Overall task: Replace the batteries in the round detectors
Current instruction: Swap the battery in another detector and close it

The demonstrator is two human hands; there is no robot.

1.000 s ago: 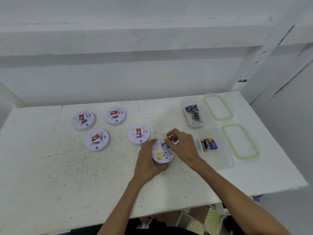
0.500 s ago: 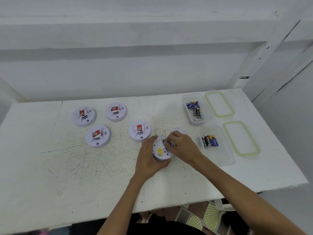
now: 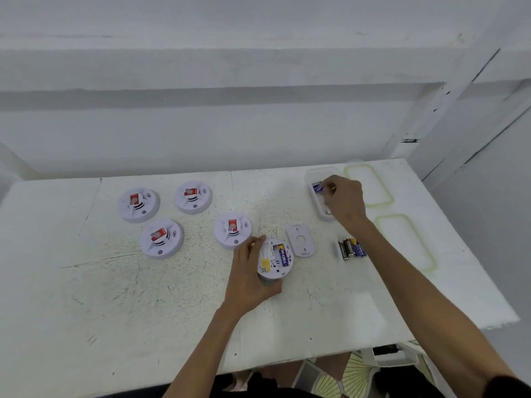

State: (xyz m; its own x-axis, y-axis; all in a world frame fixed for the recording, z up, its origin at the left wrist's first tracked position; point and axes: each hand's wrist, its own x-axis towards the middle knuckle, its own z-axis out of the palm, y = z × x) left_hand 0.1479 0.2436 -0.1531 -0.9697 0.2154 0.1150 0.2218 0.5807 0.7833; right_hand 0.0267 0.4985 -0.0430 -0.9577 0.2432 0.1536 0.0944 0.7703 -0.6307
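An upturned white round detector [image 3: 275, 261] lies near the table's middle, its battery bay open with one blue battery [image 3: 283, 255] inside. My left hand [image 3: 248, 272] grips this detector from its left side. The detached white cover [image 3: 300, 240] lies just right of it. My right hand [image 3: 344, 201] reaches into the far clear container [image 3: 311, 179], its fingertips pinched on a blue battery [image 3: 318, 187]. The hand hides most of that container's contents.
Several more white detectors with red labels sit face up at the left [image 3: 139, 204] [image 3: 193, 196] [image 3: 161, 238] [image 3: 233, 230]. A near clear container [image 3: 335, 249] holds several batteries [image 3: 352, 248]. Two green-rimmed lids [image 3: 369, 185] [image 3: 405, 244] lie on the right of the white table [image 3: 86, 297].
My right hand left the open detector and moved back and right into the far container. The cover it was hiding now shows. My left hand stays on the detector.
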